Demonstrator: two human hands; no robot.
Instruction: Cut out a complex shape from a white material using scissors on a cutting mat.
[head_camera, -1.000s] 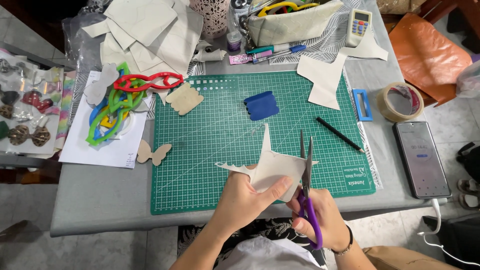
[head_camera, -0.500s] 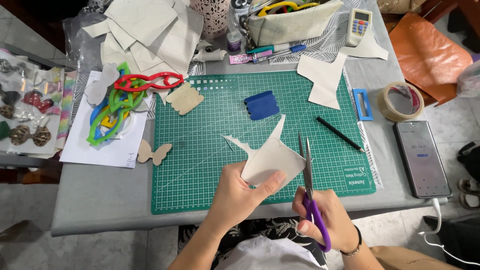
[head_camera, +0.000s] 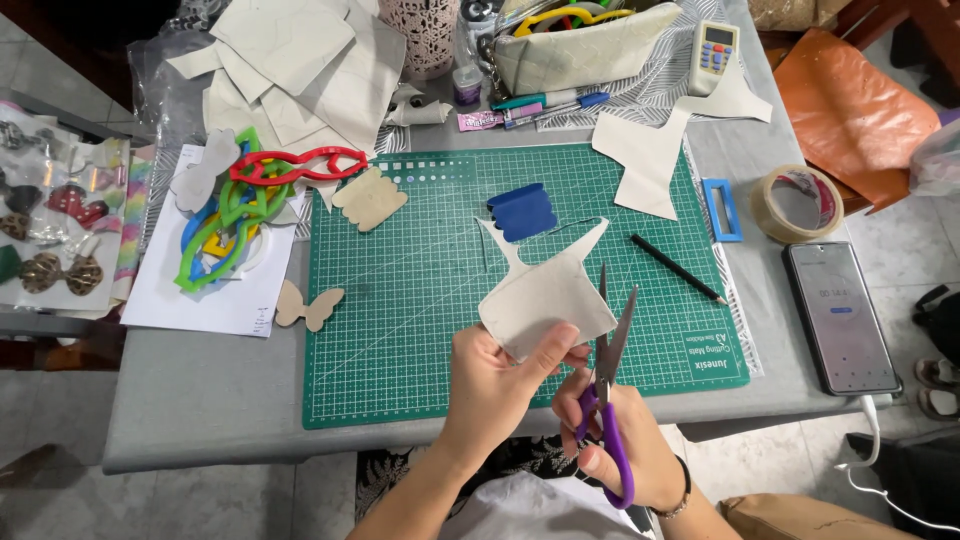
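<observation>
My left hand (head_camera: 497, 385) pinches the lower edge of a beige cut-out sheet (head_camera: 545, 290) with pointed corners and holds it above the green cutting mat (head_camera: 400, 300). My right hand (head_camera: 625, 440) grips purple-handled scissors (head_camera: 607, 375), whose blades are parted and point up at the sheet's right edge. A blue pleated piece (head_camera: 522, 211) lies on the mat behind the sheet, and a black pencil (head_camera: 677, 268) lies to the right.
Coloured plastic templates (head_camera: 255, 195) and beige shapes sit at the left. Sheet offcuts (head_camera: 300, 60), a pencil case (head_camera: 590, 45), pens, a remote, a tape roll (head_camera: 797, 203), a blue sharpener-like frame (head_camera: 722, 209) and a phone (head_camera: 840, 315) surround the mat.
My left hand has turned the beige sheet counter-clockwise and lifted it. The scissors have shifted slightly and their blades have parted beside the sheet's right edge.
</observation>
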